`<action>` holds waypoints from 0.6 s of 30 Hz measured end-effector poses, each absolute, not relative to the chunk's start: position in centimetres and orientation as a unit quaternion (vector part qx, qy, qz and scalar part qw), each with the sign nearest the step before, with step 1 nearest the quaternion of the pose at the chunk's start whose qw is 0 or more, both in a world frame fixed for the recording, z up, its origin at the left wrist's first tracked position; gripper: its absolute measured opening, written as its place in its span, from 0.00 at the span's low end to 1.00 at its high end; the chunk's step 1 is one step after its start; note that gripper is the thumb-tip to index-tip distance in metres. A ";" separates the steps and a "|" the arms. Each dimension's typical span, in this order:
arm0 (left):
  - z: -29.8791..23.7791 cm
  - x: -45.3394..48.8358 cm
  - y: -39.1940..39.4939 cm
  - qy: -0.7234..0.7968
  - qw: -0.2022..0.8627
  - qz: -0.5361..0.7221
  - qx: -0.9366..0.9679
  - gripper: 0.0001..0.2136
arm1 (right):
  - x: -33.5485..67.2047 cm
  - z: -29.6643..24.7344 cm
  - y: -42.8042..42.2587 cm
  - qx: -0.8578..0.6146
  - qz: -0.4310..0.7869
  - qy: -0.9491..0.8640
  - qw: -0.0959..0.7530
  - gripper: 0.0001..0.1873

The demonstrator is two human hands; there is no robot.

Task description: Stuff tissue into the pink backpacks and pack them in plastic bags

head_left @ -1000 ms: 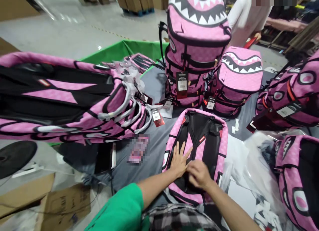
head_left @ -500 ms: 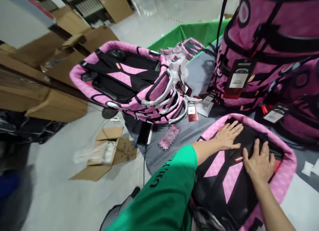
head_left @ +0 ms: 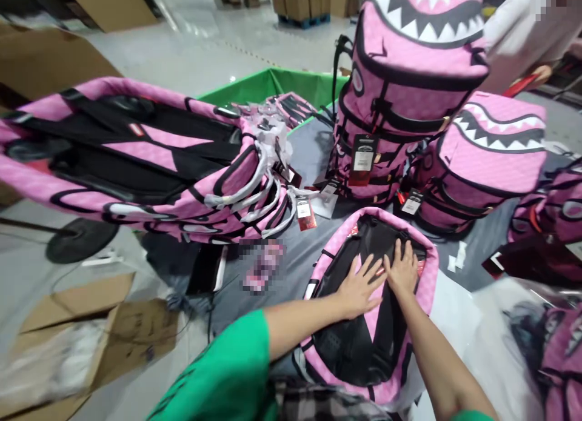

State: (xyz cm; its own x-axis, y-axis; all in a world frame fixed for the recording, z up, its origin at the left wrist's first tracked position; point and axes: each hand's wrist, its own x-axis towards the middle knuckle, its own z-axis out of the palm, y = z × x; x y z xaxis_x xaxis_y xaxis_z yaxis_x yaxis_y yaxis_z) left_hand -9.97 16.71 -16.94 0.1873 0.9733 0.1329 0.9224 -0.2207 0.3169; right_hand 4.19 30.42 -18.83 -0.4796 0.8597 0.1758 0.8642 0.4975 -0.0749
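Note:
A pink and black backpack (head_left: 336, 348) lies flat on the grey cloth in front of me, its black panel with pink inserts facing up and its pink edge standing round it like a rim. My left hand (head_left: 361, 289) rests flat across the middle of that panel, fingers spread. Beside it, my right hand (head_left: 402, 268) lies open on the panel's upper right part. Neither hand grips anything. Left of my hands is a stack of similar flat pink backpacks (head_left: 218, 197) with grey-wrapped straps and hang tags.
Filled pink backpacks with shark-teeth print (head_left: 418, 100) stand behind my hands. A phone (head_left: 207, 269) and a blurred pink item (head_left: 264, 266) lie left on the grey cloth (head_left: 291, 288). An open carton (head_left: 136, 330) sits on the floor. Another person's hand (head_left: 541, 74) shows at back right.
My view has shifted, showing more of the standing backpacks. My left hand has slid from the panel's upper end to its middle; the right hand stays on the upper right part.

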 end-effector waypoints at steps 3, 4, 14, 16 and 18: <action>-19.1 -9.6 12.1 0.601 0.100 0.154 0.778 0.33 | 3.5 -17.0 30.5 -0.495 -0.003 -0.853 0.168 0.28; -19.7 -9.7 11.5 0.602 0.101 0.153 0.777 0.33 | 2.9 -16.0 30.7 -0.488 0.011 -0.851 0.192 0.25; -19.9 -9.2 12.1 0.606 0.083 0.164 0.774 0.28 | -8.1 -13.6 34.9 -0.448 0.207 -0.859 0.135 0.07; -20.0 -9.2 12.0 0.606 0.075 0.172 0.773 0.30 | -8.8 -14.6 35.3 -0.468 0.237 -0.838 0.147 0.02; -20.1 -9.2 11.9 0.604 0.067 0.186 0.772 0.32 | -9.1 -15.4 35.5 -0.497 0.269 -0.807 0.174 0.05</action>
